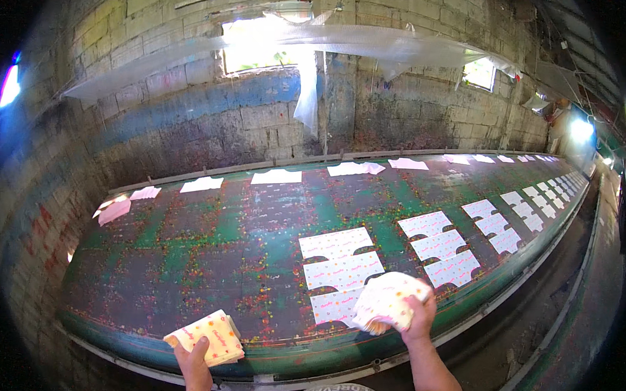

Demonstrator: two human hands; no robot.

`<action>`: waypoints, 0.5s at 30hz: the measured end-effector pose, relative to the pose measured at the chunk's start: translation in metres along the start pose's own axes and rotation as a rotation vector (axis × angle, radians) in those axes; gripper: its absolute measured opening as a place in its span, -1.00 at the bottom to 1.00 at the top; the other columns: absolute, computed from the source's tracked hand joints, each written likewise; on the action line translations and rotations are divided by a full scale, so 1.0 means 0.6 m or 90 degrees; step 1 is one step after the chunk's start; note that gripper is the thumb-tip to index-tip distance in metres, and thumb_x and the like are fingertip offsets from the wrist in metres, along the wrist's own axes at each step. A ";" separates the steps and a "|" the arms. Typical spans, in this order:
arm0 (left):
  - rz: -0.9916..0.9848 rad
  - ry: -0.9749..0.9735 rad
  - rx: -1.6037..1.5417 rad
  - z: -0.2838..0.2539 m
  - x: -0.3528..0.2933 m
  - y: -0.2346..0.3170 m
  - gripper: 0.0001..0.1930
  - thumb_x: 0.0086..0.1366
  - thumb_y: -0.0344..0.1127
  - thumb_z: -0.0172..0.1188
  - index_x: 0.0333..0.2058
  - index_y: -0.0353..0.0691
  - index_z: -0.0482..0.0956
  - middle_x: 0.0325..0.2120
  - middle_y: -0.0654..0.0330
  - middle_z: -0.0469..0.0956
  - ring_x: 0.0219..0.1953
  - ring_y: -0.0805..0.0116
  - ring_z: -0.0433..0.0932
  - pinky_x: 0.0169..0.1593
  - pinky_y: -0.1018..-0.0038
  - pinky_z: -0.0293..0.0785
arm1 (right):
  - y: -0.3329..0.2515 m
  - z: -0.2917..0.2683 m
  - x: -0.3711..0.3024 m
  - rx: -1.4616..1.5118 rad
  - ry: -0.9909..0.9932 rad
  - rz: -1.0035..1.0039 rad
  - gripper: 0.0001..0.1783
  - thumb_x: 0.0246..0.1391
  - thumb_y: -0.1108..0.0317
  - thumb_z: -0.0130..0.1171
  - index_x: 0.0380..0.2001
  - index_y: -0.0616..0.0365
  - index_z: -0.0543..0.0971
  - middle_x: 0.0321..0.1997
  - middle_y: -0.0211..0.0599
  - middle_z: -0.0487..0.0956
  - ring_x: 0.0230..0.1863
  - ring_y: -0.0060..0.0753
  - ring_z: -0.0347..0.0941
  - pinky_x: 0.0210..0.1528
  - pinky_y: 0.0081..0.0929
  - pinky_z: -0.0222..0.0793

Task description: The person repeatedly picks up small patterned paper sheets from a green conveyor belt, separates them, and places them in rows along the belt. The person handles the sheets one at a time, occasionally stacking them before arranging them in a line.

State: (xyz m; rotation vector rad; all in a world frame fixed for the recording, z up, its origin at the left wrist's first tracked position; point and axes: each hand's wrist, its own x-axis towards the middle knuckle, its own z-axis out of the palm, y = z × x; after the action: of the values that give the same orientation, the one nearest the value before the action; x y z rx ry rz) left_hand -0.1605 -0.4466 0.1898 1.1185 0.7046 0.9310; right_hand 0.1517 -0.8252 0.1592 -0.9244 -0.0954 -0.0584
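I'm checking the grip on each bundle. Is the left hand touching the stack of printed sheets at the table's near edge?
Touching. The head view shows the left hand gripping the stack of printed sheets from below, fingers wrapped on its lower edge.

White sheets [343, 269] with pink print on a green, paint-speckled table [208, 247]; yellowish dotted stack [211, 337].

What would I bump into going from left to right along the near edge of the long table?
Left hand holding a yellow patterned stack → white printed sheets → right hand gripping a fanned bundle → more white sheets, laid flat on the green table.
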 end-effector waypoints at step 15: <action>-0.092 0.081 -0.080 -0.024 0.057 -0.080 -0.44 0.54 -0.34 0.25 0.38 -0.34 0.26 0.15 0.05 0.55 0.10 0.25 0.64 0.22 0.23 0.60 | -0.112 -0.062 0.020 -0.105 0.225 -0.178 -0.51 0.37 0.46 0.17 0.31 0.28 0.39 0.21 -0.05 0.60 0.14 -0.15 0.66 0.13 -0.22 0.67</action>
State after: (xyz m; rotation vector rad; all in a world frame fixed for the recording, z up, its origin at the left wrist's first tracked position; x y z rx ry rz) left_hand -0.1448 -0.4175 0.1390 0.8920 0.8095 0.9150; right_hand 0.1597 -0.8957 0.1915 -1.0465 0.1111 -0.4939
